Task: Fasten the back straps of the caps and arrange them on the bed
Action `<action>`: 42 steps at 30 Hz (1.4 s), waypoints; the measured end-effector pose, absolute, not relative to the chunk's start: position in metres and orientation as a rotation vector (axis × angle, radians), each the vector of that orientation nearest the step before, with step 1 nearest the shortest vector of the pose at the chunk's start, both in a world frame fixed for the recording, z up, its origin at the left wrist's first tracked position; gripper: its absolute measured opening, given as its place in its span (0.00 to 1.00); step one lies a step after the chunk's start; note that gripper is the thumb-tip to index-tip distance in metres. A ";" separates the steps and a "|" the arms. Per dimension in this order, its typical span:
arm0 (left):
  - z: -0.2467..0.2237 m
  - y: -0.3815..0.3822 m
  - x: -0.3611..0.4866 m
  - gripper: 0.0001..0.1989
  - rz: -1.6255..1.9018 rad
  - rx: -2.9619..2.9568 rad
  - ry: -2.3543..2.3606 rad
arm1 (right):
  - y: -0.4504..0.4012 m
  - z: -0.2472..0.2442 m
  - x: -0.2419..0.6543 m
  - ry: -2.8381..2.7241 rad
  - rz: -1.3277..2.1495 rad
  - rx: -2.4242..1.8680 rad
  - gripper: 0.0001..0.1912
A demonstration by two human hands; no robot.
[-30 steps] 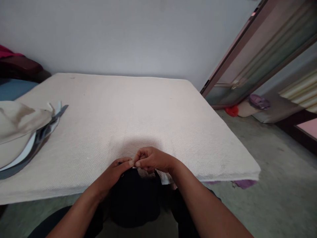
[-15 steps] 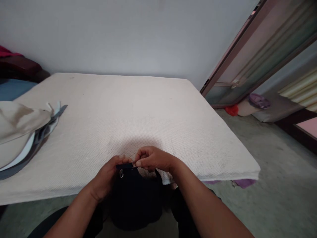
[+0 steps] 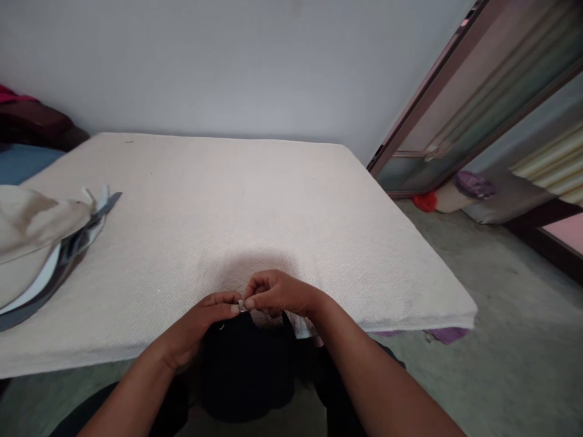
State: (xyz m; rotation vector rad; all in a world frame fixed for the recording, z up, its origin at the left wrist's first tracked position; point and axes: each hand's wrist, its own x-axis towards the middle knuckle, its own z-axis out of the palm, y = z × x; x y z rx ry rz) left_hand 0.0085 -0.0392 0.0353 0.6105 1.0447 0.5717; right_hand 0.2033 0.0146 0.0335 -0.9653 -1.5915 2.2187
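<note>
A black cap (image 3: pixel 248 370) hangs in front of the table's near edge, with its cut-out rear opening towards the tabletop. At that opening a small silver buckle (image 3: pixel 242 305) on the cap's strap shows between my fingertips. My left hand (image 3: pixel 204 318) is closed on the strap end, thumb laid along the top next to the buckle. From the other side, my right hand (image 3: pixel 277 294) pinches the buckle between thumb and curled fingers. A small metal ring (image 3: pixel 221 326) is partly visible below my left hand. The strap itself is mostly hidden by my fingers.
A white textured cover (image 3: pixel 255 200) lies over the table. At its left sits a stack of caps, a beige cap (image 3: pixel 40 221) on top. Behind rises a pale wall (image 3: pixel 255 67). A sliding door (image 3: pixel 423 115) and a bin with a purple bag (image 3: pixel 473 185) are to the right.
My left thumb has come over the strap and now covers the part that showed before. The buckle is more visible between both hands. My right hand has shifted slightly left.
</note>
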 end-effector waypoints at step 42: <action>0.047 -0.017 0.019 0.21 0.902 0.037 0.808 | 0.033 0.036 0.254 -0.619 1.996 -0.758 0.08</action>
